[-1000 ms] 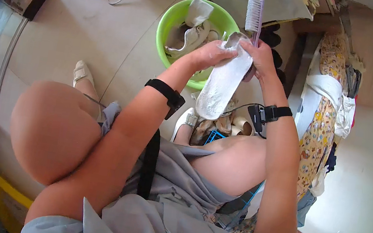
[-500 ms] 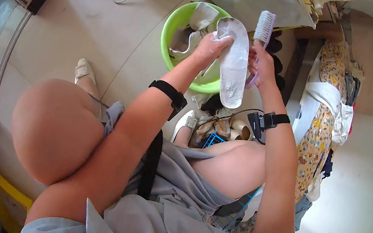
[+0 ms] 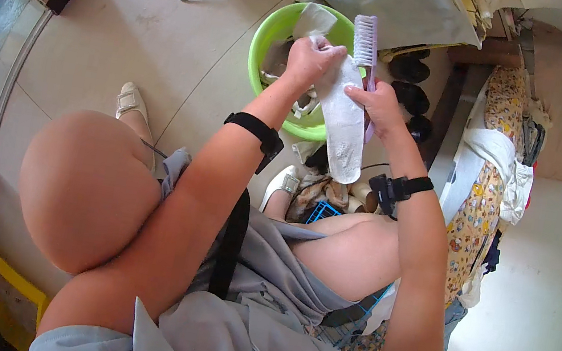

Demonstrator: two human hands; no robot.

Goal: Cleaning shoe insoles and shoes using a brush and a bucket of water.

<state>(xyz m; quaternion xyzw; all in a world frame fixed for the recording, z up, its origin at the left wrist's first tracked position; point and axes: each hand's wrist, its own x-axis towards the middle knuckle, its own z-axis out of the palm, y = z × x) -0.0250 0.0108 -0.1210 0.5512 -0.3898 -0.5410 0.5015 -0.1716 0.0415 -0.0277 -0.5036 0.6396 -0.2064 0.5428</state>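
On the floor (image 3: 169,47), a green tub (image 3: 255,61) holds white items (image 3: 316,19). The left hand's (image 3: 316,62) grip is closed on the top of a white insole (image 3: 344,127), which slants down in front of the tub, between 2 hands. The right hand's (image 3: 381,108) grip is closed around a purple brush (image 3: 366,42), thumb against the insole. Farther right lies patterned fabric (image 3: 475,228).

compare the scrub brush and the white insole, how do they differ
The scrub brush has a lilac handle and white bristles; the insole is whitish all over. The insole is broad and flat; the scrub brush is narrower. The left grip holds the insole but not the scrub brush. The right grip touches both.
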